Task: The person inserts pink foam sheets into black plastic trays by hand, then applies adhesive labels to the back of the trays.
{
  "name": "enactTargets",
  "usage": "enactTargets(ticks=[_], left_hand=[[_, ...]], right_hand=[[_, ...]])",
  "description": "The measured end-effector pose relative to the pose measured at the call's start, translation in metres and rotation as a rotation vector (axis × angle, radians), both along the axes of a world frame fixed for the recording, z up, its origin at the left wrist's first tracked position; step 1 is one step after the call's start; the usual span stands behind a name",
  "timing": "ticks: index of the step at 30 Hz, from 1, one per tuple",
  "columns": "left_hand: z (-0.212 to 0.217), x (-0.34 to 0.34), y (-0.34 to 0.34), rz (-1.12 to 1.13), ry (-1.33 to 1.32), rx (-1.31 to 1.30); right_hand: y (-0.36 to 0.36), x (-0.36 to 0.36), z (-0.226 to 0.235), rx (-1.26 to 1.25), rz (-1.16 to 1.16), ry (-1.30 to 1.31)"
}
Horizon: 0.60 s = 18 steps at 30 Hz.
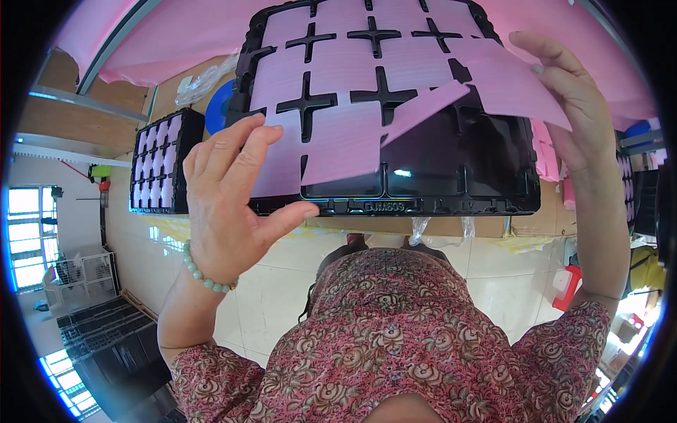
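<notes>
Pale tiles (247, 303) floor a bright workroom, with windows (32, 236) at the far left and, seen from the head camera, a cardboard-covered bench (490, 225) before you. On it sits a black compartment tray (451, 206), its far edge cropped; a second black tray (185, 158) stands to the left, near a blue disc (215, 109). Over the larger tray lies a pink foam sheet (344, 70) with cross-shaped openings, raised at the front right above bare, glossy pockets. Your right hand (582, 106) appears to pinch that raised edge between thumb and curled fingers. Your left hand (229, 187) is loosely spread, thumb well away from fingers, over the tray's front-left corner; whether it touches is unclear, and it grips nothing visible. Judging by its bends, the sheet is light, limp and easily torn, best held by broad panels, not narrow strips. One loose strip slants from upper right to lower left; the lifted corner points rightward, towards you. Its overall long axis can't be told.
</notes>
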<state>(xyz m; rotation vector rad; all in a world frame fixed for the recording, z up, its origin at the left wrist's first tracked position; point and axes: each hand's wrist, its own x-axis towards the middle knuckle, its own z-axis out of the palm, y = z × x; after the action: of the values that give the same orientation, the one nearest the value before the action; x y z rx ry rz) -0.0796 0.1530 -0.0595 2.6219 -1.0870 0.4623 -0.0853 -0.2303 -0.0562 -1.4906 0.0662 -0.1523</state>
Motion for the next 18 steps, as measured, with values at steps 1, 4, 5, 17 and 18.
enactTargets(ticks=[1, 4, 5, 17, 18], left_hand=[[0.000, 0.000, -0.003, 0.016, -0.015, 0.012], [-0.004, 0.000, -0.009, 0.089, -0.036, 0.030], [-0.005, 0.002, -0.008, 0.083, -0.036, 0.030], [-0.002, 0.012, 0.010, 0.015, -0.103, -0.130], [-0.001, 0.012, 0.011, 0.013, -0.109, -0.133]], right_hand=[[-0.008, 0.001, -0.001, 0.051, 0.048, -0.022], [-0.011, 0.001, 0.002, 0.117, 0.050, -0.052], [-0.011, 0.000, 0.002, 0.129, -0.006, -0.055], [0.022, -0.029, -0.009, -0.694, -0.026, -0.392], [0.023, -0.032, -0.012, -0.632, -0.038, -0.364]])
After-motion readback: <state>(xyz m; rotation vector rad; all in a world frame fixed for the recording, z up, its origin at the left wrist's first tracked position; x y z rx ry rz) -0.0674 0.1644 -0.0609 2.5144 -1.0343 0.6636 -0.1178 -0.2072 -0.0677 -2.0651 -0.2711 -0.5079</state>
